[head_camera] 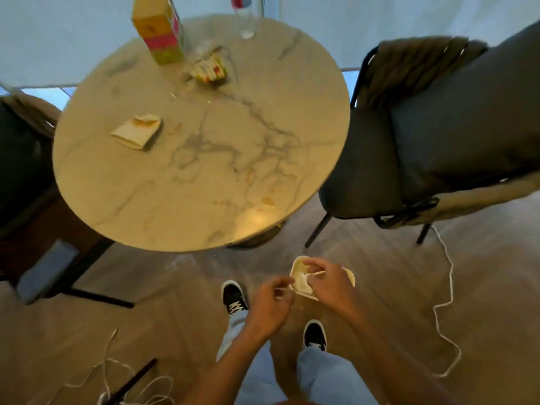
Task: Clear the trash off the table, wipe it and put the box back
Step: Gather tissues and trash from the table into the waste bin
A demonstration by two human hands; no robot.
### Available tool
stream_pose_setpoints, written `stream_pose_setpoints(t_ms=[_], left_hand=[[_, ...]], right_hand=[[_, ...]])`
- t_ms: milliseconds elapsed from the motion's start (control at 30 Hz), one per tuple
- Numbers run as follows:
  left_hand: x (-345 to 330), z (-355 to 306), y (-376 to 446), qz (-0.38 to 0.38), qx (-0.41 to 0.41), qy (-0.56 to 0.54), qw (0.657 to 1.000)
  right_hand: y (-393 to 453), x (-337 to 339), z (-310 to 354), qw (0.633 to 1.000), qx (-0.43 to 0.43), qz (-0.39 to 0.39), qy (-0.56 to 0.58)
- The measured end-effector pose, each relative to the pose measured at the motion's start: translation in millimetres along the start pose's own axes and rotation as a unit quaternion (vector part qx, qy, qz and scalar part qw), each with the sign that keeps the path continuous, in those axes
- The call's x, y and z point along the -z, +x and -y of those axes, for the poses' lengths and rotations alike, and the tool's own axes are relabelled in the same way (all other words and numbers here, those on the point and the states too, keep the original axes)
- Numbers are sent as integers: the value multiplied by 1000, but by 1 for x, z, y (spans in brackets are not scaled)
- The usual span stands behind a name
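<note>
Left hand (270, 302): fingers pinched on a thin pale stick, just beside the tray.
Right hand (327, 283): grasping a cream food tray (349, 277) of crumpled paper, held above the floor.
Box (159, 27): upright at the far edge of the marble tabletop (204, 171).
Remaining trash: folded stained napkin (137, 131); crushed wrapper (209, 68) beside the box.

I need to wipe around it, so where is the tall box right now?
The tall box stands upright at the table's far left edge, beside the crumpled wrapper, left of the clear bottle.
</note>
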State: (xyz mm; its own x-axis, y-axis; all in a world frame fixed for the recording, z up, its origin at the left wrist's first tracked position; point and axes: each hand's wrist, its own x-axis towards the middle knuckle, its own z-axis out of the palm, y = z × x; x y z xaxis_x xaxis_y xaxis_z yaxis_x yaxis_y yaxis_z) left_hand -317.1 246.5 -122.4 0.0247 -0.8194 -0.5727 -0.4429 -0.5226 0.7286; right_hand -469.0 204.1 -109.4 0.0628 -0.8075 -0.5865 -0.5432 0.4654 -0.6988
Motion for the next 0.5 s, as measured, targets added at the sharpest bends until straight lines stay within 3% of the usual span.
stream_pose_setpoints(t_ms=[233, 500], left_hand=[[89, -23, -22, -90, -14, -114, 989], [217, -34, 25, -165, -53, -155, 973]], right_hand=[[14, 3, 99, 998, 60, 8, -30], [85, -2, 227, 988, 132, -44, -72]])
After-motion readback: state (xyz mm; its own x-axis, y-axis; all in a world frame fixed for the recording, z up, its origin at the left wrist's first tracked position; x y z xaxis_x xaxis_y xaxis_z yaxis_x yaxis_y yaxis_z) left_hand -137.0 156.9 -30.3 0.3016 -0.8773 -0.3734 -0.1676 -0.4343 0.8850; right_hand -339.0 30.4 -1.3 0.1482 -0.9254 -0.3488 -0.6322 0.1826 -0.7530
